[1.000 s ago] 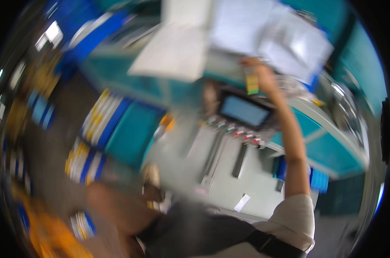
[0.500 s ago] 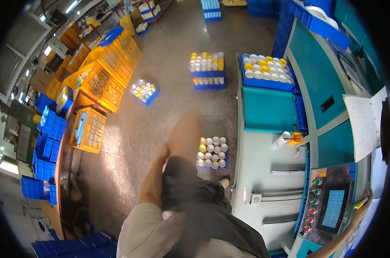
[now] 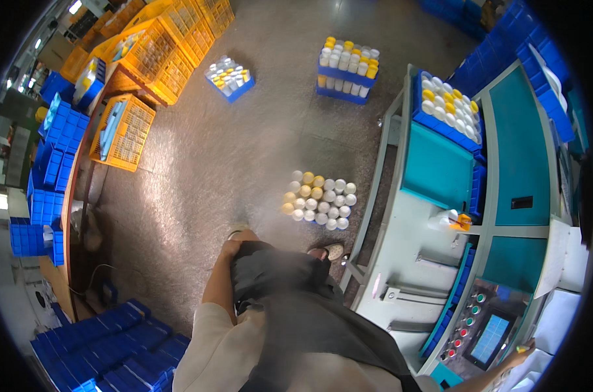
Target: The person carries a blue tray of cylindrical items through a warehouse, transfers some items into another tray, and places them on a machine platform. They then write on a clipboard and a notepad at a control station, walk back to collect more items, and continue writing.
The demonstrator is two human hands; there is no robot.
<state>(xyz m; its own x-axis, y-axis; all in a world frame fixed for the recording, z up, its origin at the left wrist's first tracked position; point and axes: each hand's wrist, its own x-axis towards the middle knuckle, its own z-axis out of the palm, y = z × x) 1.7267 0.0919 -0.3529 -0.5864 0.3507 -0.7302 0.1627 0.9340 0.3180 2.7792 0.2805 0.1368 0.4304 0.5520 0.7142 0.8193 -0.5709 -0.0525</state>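
Note:
At the lower right, my right hand (image 3: 523, 353) is closed around a small yellow-green thing (image 3: 521, 349), too small to name. The hand is beside the control panel (image 3: 483, 330) with its screen and its red and green buttons, close to white sheets (image 3: 550, 326). My left hand (image 3: 230, 249) hangs low by my left knee, against the dark apron (image 3: 260, 274); its fingers do not show clearly. In front of my feet, white and yellow cups or tubes (image 3: 322, 207) stand upright in a crate on the floor.
A grey machine bench (image 3: 401, 261) with a teal tray (image 3: 437, 163) runs along my right, with a filled blue crate (image 3: 448, 127) at its far end. Filled crates (image 3: 345, 91) and a smaller one (image 3: 230, 95) stand on the floor ahead. Yellow crates (image 3: 123, 130) and blue bins (image 3: 117, 353) line the left.
The view has tilted down and turned. My leg no longer covers part of the floor crate. My right hand shows lower, nearer the panel's bottom corner.

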